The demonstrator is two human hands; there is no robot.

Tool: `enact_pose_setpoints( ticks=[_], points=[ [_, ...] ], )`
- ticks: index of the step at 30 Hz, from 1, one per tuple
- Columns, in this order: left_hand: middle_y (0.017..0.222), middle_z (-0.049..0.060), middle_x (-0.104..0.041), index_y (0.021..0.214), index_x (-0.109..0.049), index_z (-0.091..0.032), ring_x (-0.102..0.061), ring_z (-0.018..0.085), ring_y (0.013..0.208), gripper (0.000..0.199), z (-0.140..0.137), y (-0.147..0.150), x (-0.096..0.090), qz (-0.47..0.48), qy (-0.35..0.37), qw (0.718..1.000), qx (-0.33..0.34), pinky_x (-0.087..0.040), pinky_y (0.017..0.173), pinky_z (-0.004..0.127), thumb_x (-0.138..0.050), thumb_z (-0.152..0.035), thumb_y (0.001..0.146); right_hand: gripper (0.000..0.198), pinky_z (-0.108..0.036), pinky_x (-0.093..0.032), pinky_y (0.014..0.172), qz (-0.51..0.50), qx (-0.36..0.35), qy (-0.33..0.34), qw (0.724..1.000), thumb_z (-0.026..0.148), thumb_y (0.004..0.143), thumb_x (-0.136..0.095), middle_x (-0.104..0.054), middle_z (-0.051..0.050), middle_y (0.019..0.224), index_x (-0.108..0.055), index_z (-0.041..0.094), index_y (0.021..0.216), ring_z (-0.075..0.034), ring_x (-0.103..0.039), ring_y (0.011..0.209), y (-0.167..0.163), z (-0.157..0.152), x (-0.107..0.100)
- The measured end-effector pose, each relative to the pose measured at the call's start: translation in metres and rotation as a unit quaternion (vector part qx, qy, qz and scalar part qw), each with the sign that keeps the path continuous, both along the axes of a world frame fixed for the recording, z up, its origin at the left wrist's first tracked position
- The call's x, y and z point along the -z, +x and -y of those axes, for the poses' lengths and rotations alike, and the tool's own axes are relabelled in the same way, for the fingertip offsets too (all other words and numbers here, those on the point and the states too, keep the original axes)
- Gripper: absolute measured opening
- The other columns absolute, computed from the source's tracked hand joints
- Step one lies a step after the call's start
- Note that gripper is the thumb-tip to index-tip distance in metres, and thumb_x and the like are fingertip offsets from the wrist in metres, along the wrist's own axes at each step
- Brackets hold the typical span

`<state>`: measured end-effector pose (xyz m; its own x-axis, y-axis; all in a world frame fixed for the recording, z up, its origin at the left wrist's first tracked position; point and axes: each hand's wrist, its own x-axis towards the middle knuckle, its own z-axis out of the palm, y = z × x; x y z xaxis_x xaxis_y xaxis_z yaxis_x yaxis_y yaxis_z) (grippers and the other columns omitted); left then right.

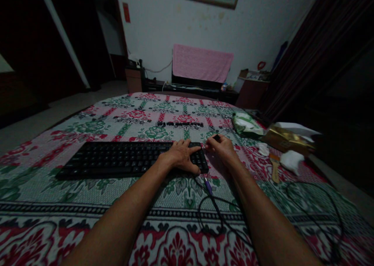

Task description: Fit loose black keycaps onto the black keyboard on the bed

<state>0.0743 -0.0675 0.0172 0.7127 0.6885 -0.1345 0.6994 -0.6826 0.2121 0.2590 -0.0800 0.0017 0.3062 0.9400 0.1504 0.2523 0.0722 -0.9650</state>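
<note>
A black keyboard (111,156) lies flat on the patterned tablecloth. My left hand (181,156) rests on its right part, with fingers spread over the keys near the number pad. Just beyond the keyboard's right end, my right hand (221,147) is closed in a pinch. A small black object (216,137) sticks up from its fingers, too dark and small to name. Small black pieces that look like keycaps (180,124) stand in a row behind the keyboard. A purple plug (208,186) on a black cable (217,209) lies in front of the keyboard's right corner.
On the right lie a brush (275,168), crumpled white tissues (292,162), a green and white tissue packet (247,125) and a gold box (288,139). More cable (327,195) loops near the table's right edge. A pink towel (201,63) hangs over a screen at the wall.
</note>
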Motion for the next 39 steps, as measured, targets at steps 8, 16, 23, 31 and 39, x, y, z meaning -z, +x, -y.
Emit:
enact_pose_setpoints(
  ticks=[8, 16, 23, 31, 39],
  points=[
    [0.141, 0.010, -0.030, 0.136, -0.031, -0.036, -0.029, 0.039, 0.125, 0.102, 0.001, 0.001, 0.001, 0.020, 0.025, 0.999, 0.005, -0.024, 0.100, 0.054, -0.045, -0.086, 0.048, 0.015, -0.020, -0.042, 0.046, -0.006, 0.007, -0.003, 1.000, 0.029, 0.065, -0.060, -0.060, 0.000, 0.058, -0.052, 0.017, 0.067, -0.010, -0.053, 0.047, -0.002, 0.001, -0.004],
    [0.139, 0.014, -0.034, 0.136, -0.029, -0.018, -0.032, 0.034, 0.124, 0.114, 0.000, 0.000, 0.003, 0.030, 0.031, 0.999, -0.008, -0.023, 0.104, 0.045, -0.049, -0.084, 0.046, 0.014, -0.023, -0.045, 0.050, 0.039, 0.002, 0.002, 0.999, 0.025, 0.062, -0.059, -0.061, 0.001, 0.059, -0.053, 0.018, 0.073, -0.014, -0.058, 0.053, -0.004, 0.000, -0.006],
    [0.142, 0.014, -0.031, 0.133, -0.033, -0.018, -0.031, 0.035, 0.126, 0.110, 0.000, 0.001, 0.003, 0.026, 0.031, 0.999, -0.012, -0.024, 0.104, 0.044, -0.049, -0.084, 0.046, 0.015, -0.023, -0.045, 0.050, 0.042, -0.015, 0.000, 0.999, 0.028, 0.063, -0.059, -0.059, 0.002, 0.057, -0.052, 0.019, 0.072, -0.014, -0.058, 0.053, -0.005, 0.000, -0.003],
    [0.141, 0.014, -0.032, 0.132, -0.034, -0.020, -0.031, 0.035, 0.125, 0.108, 0.000, 0.002, 0.002, 0.024, 0.025, 0.999, -0.016, -0.024, 0.104, 0.044, -0.051, -0.083, 0.046, 0.017, -0.023, -0.044, 0.053, 0.093, -0.039, -0.001, 0.995, 0.036, 0.073, -0.050, -0.064, -0.001, 0.067, -0.053, 0.019, 0.074, -0.013, -0.058, 0.055, -0.005, -0.004, -0.004],
    [0.137, 0.015, -0.036, 0.129, -0.037, -0.017, -0.035, 0.034, 0.122, 0.104, 0.000, 0.001, 0.003, 0.028, 0.044, 0.999, -0.008, -0.026, 0.102, 0.044, -0.051, -0.081, 0.049, 0.016, -0.023, -0.038, 0.056, 0.285, 0.002, 0.010, 0.959, 0.029, 0.075, -0.046, -0.063, -0.002, 0.063, -0.056, 0.019, 0.069, -0.015, -0.056, 0.058, -0.014, 0.002, -0.014]
  ],
)
